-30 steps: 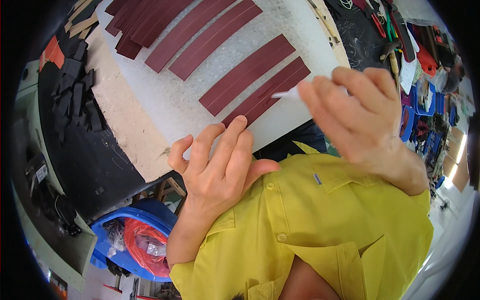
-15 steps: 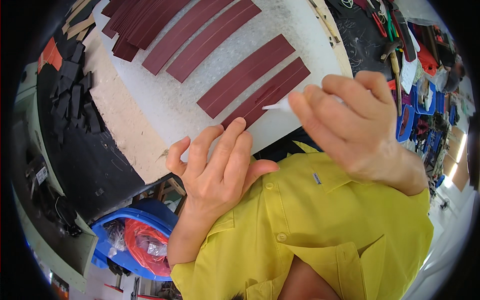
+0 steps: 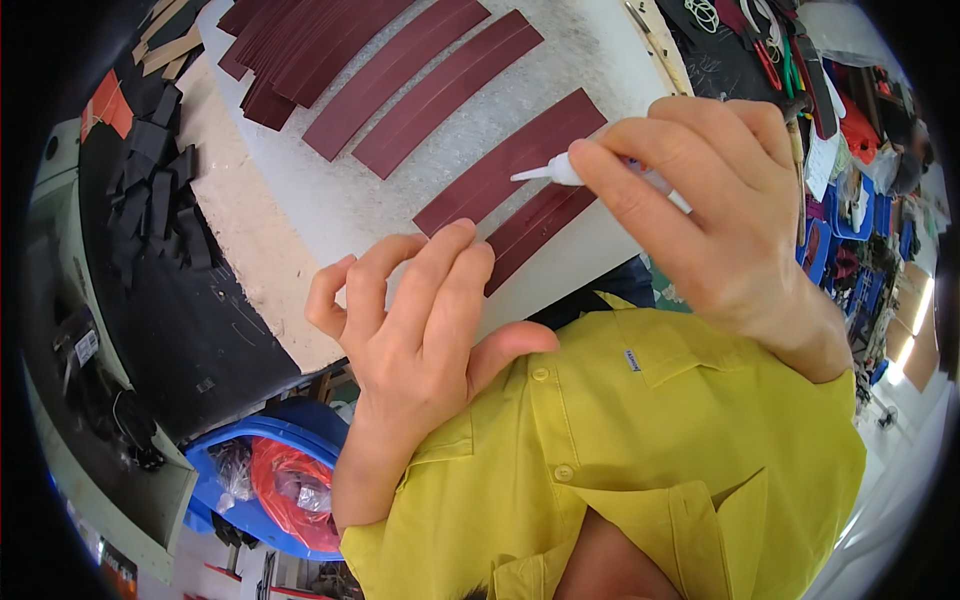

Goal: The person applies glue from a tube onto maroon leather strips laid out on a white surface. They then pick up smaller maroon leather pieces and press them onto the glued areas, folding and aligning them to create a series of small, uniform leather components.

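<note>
My right hand (image 3: 700,190) is closed round a small white glue bottle (image 3: 563,170). Its thin nozzle points left, over a curved maroon strip (image 3: 520,155); whether the tip touches it I cannot tell. A second maroon strip (image 3: 535,230) lies nearer to me, with a dark wet-looking patch along it. My left hand (image 3: 410,300) is open, fingers spread and slightly bent, its fingertips at the left ends of these two strips. Two more strips (image 3: 450,95) lie farther off, beside an overlapping stack of maroon strips (image 3: 310,50).
The strips lie on a white board (image 3: 390,215) atop a pale larger board (image 3: 240,220). Black strips (image 3: 160,190) are heaped at the left. Hand tools, with red-handled pliers (image 3: 768,65), lie at the right. A blue bin (image 3: 210,480) with a red bag stands below the table's left.
My right hand has moved the glue bottle's tip from the nearest strip to the one beyond it. My left fingertips have shifted slightly left and away. The strips appear slightly lower in view.
</note>
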A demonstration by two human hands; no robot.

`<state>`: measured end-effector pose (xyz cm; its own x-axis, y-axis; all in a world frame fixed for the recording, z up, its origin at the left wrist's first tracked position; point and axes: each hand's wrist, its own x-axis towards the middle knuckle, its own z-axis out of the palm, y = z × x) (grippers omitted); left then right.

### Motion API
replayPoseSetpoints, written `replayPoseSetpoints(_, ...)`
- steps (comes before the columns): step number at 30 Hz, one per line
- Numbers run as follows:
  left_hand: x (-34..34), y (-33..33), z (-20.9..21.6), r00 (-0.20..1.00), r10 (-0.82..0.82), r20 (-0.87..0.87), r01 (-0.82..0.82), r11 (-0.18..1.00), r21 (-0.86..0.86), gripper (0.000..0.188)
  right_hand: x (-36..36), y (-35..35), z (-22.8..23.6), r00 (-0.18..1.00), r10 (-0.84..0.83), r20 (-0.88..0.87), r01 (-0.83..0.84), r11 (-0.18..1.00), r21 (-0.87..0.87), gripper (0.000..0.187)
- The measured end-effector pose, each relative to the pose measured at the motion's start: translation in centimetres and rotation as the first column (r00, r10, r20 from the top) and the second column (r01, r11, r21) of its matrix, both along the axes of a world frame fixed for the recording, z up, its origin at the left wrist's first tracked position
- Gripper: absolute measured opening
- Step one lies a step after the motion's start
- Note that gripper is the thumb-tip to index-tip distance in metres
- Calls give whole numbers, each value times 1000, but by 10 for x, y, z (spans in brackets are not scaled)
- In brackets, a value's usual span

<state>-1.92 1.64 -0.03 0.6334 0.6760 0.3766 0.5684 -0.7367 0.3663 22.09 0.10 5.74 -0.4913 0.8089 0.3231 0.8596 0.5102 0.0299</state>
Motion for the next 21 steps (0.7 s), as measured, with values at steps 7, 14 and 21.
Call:
replayPoseSetpoints(7, -1, 1, -4, 999, 22, -48, -24, 999, -34, 68, 5, 3, 4, 997, -31, 66, 32, 999, -11, 39)
replayPoseSetpoints(14, 2, 5, -4, 999, 12, -38, -13, 1000, -23, 66, -5, 11, 2, 1000, -15, 11, 16, 997, -72, 37)
replayPoseSetpoints(21, -4, 18, 2, 998, 27, 49, -27, 1000, 7, 67, 5, 37, -1, 1000, -10, 21, 9, 997, 82, 34)
